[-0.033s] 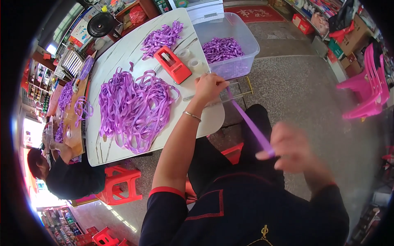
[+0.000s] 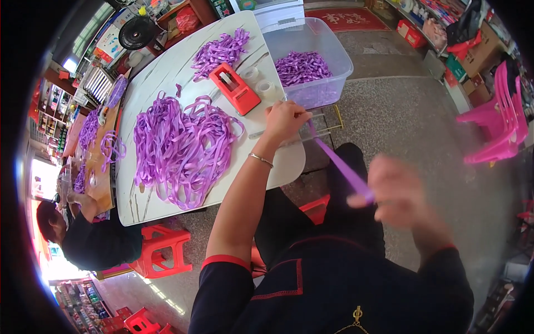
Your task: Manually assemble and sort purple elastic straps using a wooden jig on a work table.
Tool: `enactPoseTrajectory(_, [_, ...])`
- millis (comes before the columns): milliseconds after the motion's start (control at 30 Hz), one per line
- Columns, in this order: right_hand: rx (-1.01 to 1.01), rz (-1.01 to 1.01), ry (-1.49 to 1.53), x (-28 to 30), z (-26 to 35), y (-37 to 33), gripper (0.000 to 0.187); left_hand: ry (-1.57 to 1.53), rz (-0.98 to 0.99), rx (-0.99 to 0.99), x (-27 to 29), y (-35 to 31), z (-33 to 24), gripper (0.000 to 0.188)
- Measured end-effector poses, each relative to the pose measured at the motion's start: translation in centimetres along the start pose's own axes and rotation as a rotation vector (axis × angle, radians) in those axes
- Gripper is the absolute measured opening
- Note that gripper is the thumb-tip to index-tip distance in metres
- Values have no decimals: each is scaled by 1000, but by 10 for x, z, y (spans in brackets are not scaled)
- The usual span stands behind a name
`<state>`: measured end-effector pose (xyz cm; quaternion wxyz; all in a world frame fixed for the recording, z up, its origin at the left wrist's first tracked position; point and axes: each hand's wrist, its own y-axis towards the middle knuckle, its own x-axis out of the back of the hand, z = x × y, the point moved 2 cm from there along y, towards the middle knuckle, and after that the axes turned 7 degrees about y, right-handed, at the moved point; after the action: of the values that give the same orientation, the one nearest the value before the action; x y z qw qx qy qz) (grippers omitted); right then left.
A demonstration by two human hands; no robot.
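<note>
A length of purple ribbon (image 2: 340, 161) runs taut between my two hands, slanting down to the right. My left hand (image 2: 286, 118) is closed at the table's right corner, its fingertips pinching the ribbon's upper end beside thin metal rods (image 2: 328, 127). Blurred by motion, my right hand (image 2: 397, 192) has the lower end at its thumb and fingers, over my right leg. A big heap of loose purple ribbon (image 2: 183, 150) lies on the white marbled table (image 2: 161, 214), left of my forearm. Behind my left hand stands a red tape dispenser (image 2: 239, 94), with clear tape rolls (image 2: 265, 87) next to it.
A smaller purple ribbon pile (image 2: 222, 51) lies at the table's far end. A clear plastic bin (image 2: 320, 92) with purple ribbon pieces stands beyond my left hand. Another person (image 2: 94, 239) sits at the left near a red stool (image 2: 161, 250). Pink chairs (image 2: 500, 119) stand at the right.
My right hand has shifted slightly upward with its end of the ribbon. My left hand has stayed almost in place.
</note>
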<state>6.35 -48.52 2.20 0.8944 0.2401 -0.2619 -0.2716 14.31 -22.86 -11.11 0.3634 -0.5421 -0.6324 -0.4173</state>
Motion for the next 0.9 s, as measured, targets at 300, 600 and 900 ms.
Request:
enactPoseTrajectory(300, [-148,-271,105,51,-148,172,30,-17,-97,-80,4,-7,-8,12])
enactPoseTrajectory(600, [-606,-291,425,9,-338,163,32,-125,-208,-8,3,-5,0,11])
enactPoseTrajectory(900, [-1041,-163,647,-86,-362,-48,26,-111,-75,-38,11,-11,-1,13])
